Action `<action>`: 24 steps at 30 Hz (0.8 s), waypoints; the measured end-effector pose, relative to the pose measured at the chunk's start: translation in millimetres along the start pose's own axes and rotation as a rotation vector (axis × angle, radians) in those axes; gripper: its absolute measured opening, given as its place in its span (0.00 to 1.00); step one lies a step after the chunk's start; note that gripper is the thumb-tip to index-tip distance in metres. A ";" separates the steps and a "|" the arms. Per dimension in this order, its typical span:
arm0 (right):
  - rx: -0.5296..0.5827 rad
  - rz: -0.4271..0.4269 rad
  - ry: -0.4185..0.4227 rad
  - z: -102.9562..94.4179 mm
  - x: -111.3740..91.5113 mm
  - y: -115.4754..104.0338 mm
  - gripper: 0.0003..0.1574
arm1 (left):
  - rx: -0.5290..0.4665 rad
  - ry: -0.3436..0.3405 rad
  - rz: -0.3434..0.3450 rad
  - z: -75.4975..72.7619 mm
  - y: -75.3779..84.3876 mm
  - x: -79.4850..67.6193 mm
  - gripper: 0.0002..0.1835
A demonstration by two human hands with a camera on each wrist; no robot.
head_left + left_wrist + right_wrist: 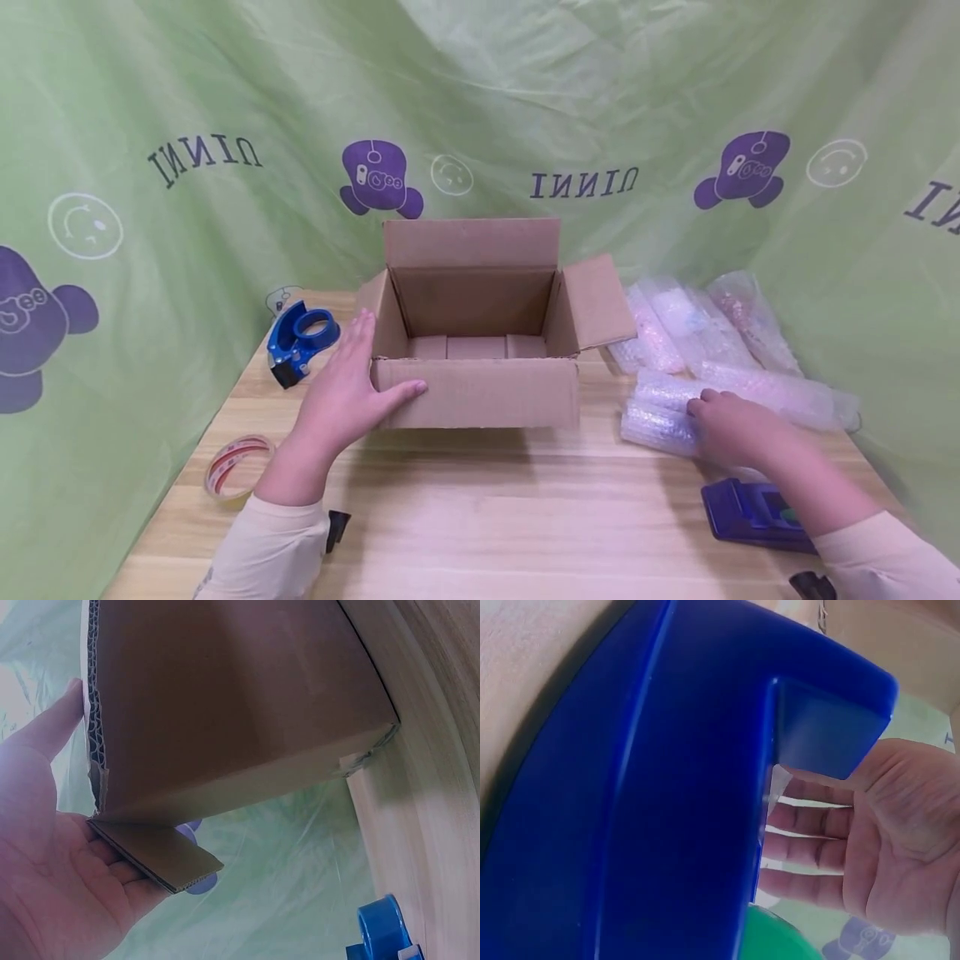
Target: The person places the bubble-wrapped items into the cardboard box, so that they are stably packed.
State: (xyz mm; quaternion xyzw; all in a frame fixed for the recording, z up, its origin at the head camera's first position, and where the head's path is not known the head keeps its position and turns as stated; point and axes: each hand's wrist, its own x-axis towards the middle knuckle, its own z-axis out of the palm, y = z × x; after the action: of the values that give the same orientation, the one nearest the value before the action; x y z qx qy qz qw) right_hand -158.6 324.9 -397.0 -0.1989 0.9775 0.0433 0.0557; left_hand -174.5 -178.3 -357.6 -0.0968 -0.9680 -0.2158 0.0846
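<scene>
Touching what, on your right?

"The bubble-wrapped rolls (pixel 660 414), beside the box (pixel 480 393). I'm judging them light, soft and slippery, maybe fragile inside, so I'm favouring their middles. My right grip (pixel 731 429) is touching them; whether it's pinching, I can't tell."

"And your left grip (pixel 347 396)?"

"Lying spread, straight fingers along the box's left side, thumb pressing its front. I'm expecting stiff cardboard, floppy flaps."

"Beyond?"

"A blue tape dispenser (pixel 288 343) is sitting left on the counter (pixel 525 500)."

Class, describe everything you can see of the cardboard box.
The box is brown corrugated cardboard, its fluted edge visible from the left wrist. It stands open-topped on the wooden table, bottom flaps visible inside. Its back flap rises upright; its right flap spreads outward. The left hand rests at its near left corner, fingers along the side, thumb across the front.
</scene>
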 end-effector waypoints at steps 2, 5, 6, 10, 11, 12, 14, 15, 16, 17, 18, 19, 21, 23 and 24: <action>-0.019 -0.009 0.011 0.2 0.5 1.6 0.17 | -0.001 0.001 0.001 0.4 0.2 1.5 0.68; 0.002 -0.008 0.007 -0.2 -0.1 3.5 0.13 | -0.007 -0.001 0.001 0.9 0.2 2.8 0.68; 0.019 -0.003 0.003 -1.0 -0.2 3.9 0.11 | -0.010 -0.002 -0.001 0.9 0.1 3.0 0.68; 0.119 -0.006 0.034 -11.1 -1.8 7.3 0.07 | -0.016 0.000 -0.008 0.9 -0.6 3.9 0.68; 0.148 -0.006 0.044 -15.7 -3.3 8.7 0.09 | -0.018 -0.001 -0.008 1.2 -0.8 4.2 0.68; 0.177 -0.015 0.064 -21.0 -4.5 10.4 0.12 | -0.019 -0.001 -0.008 1.6 -0.8 4.5 0.68; 0.229 -0.026 0.102 -35.0 -7.0 14.2 0.21 | -0.019 0.001 -0.009 1.5 -1.3 4.7 0.68; 0.251 -0.035 0.121 -42.4 -8.1 16.4 0.26 | -0.018 0.002 -0.009 1.6 -1.5 4.8 0.69; 0.270 -0.044 0.135 -50.0 -9.1 18.6 0.29 | -0.019 0.001 -0.011 1.6 -1.5 4.9 0.69; 0.286 -0.045 0.149 -57.6 -10.3 20.7 0.30 | -0.020 0.000 -0.012 1.7 -1.6 4.9 0.69; 0.293 -0.049 0.166 -65.2 -11.0 22.6 0.31 | -0.021 0.001 -0.013 1.8 -1.5 4.8 0.69; 0.294 -0.044 0.172 -72.7 -11.8 24.2 0.32 | -0.023 -0.001 -0.015 1.9 -1.5 4.7 0.69; 0.293 -0.037 0.192 -87.5 -12.5 27.8 0.33 | -0.032 -0.003 -0.017 1.9 -1.3 4.4 0.69; 0.292 -0.009 0.210 -102.8 -12.6 31.3 0.35 | -0.039 -0.004 -0.018 1.7 -1.3 4.2 0.69; 0.289 -0.008 0.220 -110.4 -11.4 33.7 0.36 | -0.043 -0.004 -0.017 1.6 -1.2 4.1 0.69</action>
State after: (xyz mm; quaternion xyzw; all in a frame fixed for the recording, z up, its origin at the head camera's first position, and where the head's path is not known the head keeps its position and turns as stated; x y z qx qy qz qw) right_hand -171.5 348.3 -284.2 -0.1962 0.9729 -0.1198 -0.0235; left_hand -179.0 -178.1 -358.6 -0.0906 -0.9641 -0.2370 0.0786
